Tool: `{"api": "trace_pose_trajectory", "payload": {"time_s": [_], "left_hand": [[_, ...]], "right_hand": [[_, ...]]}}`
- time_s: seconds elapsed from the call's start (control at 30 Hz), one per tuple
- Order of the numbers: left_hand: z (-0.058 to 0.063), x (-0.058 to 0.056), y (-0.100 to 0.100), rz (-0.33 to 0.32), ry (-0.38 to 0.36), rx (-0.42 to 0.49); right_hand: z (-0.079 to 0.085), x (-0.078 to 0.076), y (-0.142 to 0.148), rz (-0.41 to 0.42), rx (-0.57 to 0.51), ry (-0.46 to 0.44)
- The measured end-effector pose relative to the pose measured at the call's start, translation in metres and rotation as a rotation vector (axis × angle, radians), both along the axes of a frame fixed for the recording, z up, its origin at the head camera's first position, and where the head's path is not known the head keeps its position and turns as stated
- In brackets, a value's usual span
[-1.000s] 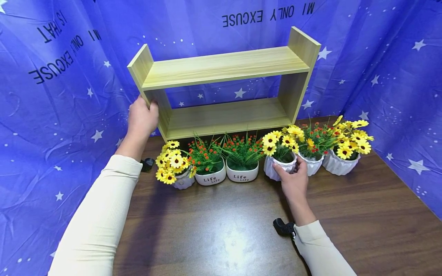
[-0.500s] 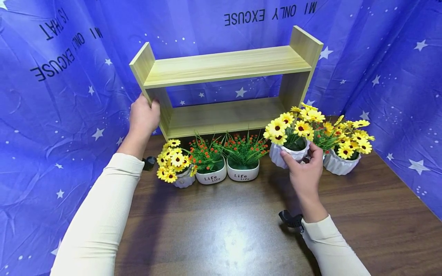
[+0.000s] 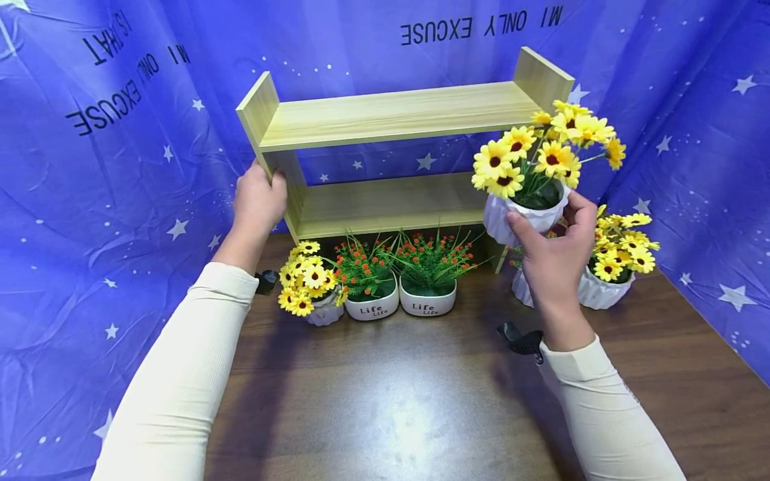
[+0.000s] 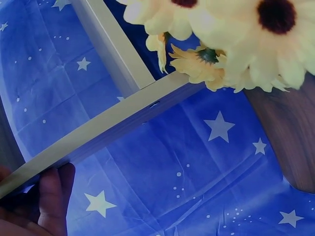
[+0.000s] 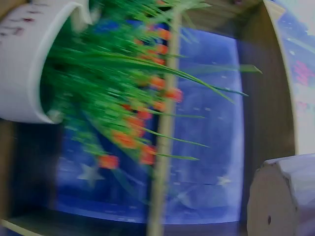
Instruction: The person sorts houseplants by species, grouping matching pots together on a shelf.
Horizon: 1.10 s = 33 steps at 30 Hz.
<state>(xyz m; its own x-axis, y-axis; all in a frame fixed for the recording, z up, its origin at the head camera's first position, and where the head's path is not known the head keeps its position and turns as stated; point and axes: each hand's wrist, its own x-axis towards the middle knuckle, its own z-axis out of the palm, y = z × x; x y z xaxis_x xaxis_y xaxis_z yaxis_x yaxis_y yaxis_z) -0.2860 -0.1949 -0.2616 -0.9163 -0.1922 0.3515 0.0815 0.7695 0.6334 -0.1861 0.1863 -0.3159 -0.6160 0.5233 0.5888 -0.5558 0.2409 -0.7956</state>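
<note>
My left hand [image 3: 260, 197] grips the left side panel of a pale wooden two-tier shelf [image 3: 397, 117]; in the left wrist view its fingers [image 4: 54, 196] wrap the panel's edge. My right hand [image 3: 559, 260] holds a white ribbed pot of yellow artificial daisies [image 3: 523, 217], thumb in front, raised off the table before the shelf's right end. The pot's underside [image 5: 271, 201] shows in the right wrist view; the hand itself is out of that view. Behind my right hand, a white pot with red flowers [image 3: 522, 287] is mostly hidden.
On the brown wooden table [image 3: 373, 401], two white "Life" pots of red flowers [image 3: 371, 308] stand before the shelf. A yellow daisy pot [image 3: 325, 312] is to their left, another [image 3: 606, 290] at far right. A blue starry curtain [image 3: 150, 133] surrounds the table.
My right hand has lifted the daisy pot off the table, up and to the right, toward the upper tier's height. The left hand keeps its grip on the shelf.
</note>
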Motion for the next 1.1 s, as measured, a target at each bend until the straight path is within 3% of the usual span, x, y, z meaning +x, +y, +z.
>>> {"api": "trace_pose_trajectory", "payload": {"time_s": [0.23,0.47,0.67,0.93,1.1], "left_hand": [[0.001,0.0,0.002,0.002,-0.018,0.017],[0.002,0.003,0.003,0.007,-0.023,0.015],[0.003,0.003,0.003,0.017,-0.034,0.009],[0.001,0.004,0.003,0.016,-0.031,0.016],[0.001,0.004,0.004,0.021,-0.023,0.015]], "right_hand": [[0.059,-0.007,-0.013,0.056,-0.1,0.136],[0.094,-0.022,-0.023,0.12,-0.169,0.226],[0.108,-0.034,-0.025,0.111,-0.162,0.224],[0.112,-0.056,-0.023,0.069,-0.114,0.105],[0.115,-0.079,-0.017,0.098,-0.119,0.055]]}}
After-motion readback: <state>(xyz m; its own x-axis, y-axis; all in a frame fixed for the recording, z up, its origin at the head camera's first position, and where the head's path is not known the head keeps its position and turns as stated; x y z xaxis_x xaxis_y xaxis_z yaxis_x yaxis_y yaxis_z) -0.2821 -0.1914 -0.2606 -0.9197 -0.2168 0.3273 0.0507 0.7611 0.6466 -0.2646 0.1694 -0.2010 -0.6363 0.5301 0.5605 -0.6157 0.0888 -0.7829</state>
